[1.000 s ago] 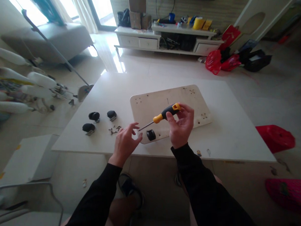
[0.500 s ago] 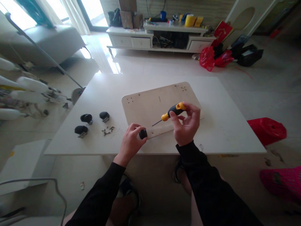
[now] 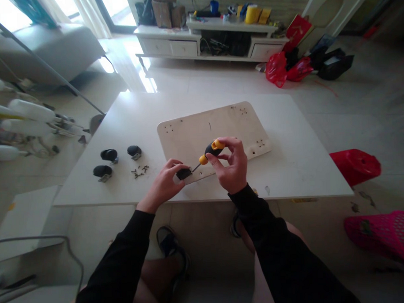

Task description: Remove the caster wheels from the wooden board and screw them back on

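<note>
A pale rounded board (image 3: 195,138) with small holes near its corners lies on the white table (image 3: 298,174). At its near left corner my left hand (image 3: 163,181) is closed on a black caster wheel (image 3: 183,174). My right hand (image 3: 233,166) grips a yellow and black screwdriver (image 3: 213,149) by its handle. The screwdriver's shaft slants down to the left, its tip at the caster's right edge; whether it sits on a screw is too small to tell. Left of the board are three more casters (image 3: 102,172) and a scatter of screws (image 3: 140,171).
Beyond the table stands a white TV cabinet (image 3: 172,46) with boxes and tools on top. Red and black bags (image 3: 275,69) lie on the floor at its right. A red roll (image 3: 356,166) and a pink basket (image 3: 384,235) are at the table's right.
My right hand has brought the screwdriver left and down, so its tip now meets the caster's edge. The caster in my left hand looks more tilted. The whole view has shifted slightly.
</note>
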Demonstrator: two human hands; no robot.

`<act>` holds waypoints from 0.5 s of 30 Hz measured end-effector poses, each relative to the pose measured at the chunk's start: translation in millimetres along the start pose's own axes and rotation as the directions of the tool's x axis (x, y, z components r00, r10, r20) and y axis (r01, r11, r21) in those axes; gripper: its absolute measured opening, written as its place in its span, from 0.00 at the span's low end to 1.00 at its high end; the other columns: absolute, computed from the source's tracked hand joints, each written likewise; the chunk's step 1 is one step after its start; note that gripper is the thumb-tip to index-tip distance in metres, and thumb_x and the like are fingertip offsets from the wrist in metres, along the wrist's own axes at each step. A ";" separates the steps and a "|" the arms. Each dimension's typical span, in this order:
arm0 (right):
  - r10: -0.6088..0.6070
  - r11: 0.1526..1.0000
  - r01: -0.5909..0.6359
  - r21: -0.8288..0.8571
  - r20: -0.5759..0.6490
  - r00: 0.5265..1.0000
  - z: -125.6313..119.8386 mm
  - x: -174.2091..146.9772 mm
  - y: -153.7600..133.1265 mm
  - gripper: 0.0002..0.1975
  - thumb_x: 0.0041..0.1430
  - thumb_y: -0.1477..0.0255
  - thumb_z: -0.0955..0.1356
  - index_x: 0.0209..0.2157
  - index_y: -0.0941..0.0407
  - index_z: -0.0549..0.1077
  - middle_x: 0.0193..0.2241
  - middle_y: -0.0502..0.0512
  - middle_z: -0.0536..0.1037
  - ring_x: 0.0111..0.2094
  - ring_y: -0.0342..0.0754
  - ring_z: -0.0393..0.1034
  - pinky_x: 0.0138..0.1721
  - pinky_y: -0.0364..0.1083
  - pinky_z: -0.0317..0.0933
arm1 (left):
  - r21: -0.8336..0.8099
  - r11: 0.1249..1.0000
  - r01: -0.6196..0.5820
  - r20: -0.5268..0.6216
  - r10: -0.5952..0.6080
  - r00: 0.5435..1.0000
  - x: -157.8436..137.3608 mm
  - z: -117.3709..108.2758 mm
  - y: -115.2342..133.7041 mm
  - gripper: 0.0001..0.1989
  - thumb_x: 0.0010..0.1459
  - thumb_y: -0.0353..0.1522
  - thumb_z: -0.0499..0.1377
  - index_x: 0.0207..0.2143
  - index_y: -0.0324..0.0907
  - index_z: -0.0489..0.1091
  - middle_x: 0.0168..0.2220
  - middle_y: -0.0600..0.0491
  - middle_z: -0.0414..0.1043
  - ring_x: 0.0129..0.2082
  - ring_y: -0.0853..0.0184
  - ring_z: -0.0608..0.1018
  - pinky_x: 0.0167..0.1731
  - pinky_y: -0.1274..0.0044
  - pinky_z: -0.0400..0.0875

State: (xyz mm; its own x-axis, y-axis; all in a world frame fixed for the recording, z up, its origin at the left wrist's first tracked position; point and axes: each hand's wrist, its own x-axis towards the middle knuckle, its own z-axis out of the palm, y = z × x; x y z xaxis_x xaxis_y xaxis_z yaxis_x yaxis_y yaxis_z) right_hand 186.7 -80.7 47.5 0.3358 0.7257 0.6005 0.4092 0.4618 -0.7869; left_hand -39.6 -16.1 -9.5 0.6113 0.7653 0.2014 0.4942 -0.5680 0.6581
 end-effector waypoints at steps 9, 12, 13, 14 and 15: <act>-0.011 1.000 0.011 0.001 0.065 0.998 6.7 -3.0 1.6 0.19 0.63 0.71 0.74 0.53 0.46 0.70 0.47 0.50 0.76 0.48 0.45 0.78 0.35 0.42 0.80 | -0.007 1.000 -0.013 -0.014 0.013 1.000 3.2 -5.3 -4.5 0.25 0.53 0.22 0.62 0.53 0.46 0.76 0.52 0.48 0.75 0.53 0.57 0.80 0.59 0.61 0.76; -0.029 0.999 0.030 -0.013 0.080 0.996 8.9 -4.0 2.7 0.20 0.62 0.71 0.74 0.54 0.46 0.70 0.47 0.50 0.76 0.48 0.45 0.78 0.35 0.43 0.81 | -0.012 1.000 0.004 -0.038 -0.004 0.999 1.9 -5.9 -5.5 0.24 0.55 0.22 0.61 0.54 0.45 0.75 0.52 0.48 0.74 0.54 0.58 0.80 0.59 0.63 0.76; -0.039 0.999 0.041 -0.017 0.084 0.996 9.0 -4.3 2.6 0.20 0.62 0.71 0.74 0.54 0.46 0.70 0.47 0.50 0.76 0.48 0.46 0.78 0.35 0.43 0.81 | -0.010 1.000 0.010 -0.047 -0.011 0.999 1.6 -6.1 -5.3 0.24 0.56 0.22 0.61 0.54 0.45 0.75 0.52 0.48 0.74 0.54 0.58 0.80 0.59 0.63 0.76; -0.051 0.998 0.053 -0.021 0.090 0.995 8.8 -4.6 2.2 0.20 0.62 0.71 0.74 0.54 0.46 0.70 0.47 0.50 0.76 0.48 0.46 0.78 0.35 0.44 0.81 | -0.005 1.000 0.017 -0.055 -0.017 0.998 1.5 -6.3 -5.0 0.24 0.56 0.22 0.61 0.54 0.45 0.75 0.52 0.48 0.74 0.54 0.59 0.80 0.59 0.63 0.76; -0.063 0.997 0.066 -0.028 0.098 0.993 8.3 -4.7 1.7 0.20 0.62 0.72 0.74 0.54 0.46 0.70 0.47 0.50 0.76 0.49 0.47 0.78 0.35 0.45 0.81 | 0.000 1.000 0.023 -0.061 -0.023 0.998 1.5 -6.6 -4.5 0.24 0.56 0.22 0.61 0.54 0.45 0.75 0.52 0.48 0.74 0.53 0.59 0.80 0.59 0.63 0.76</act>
State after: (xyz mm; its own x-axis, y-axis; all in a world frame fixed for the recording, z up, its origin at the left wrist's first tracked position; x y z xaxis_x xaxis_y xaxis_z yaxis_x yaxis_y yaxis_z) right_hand 178.8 -79.1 42.2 0.2250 0.7414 0.6323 0.4540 0.4944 -0.7413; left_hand -45.0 -10.4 -7.4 0.5608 0.7953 0.2302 0.5083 -0.5502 0.6625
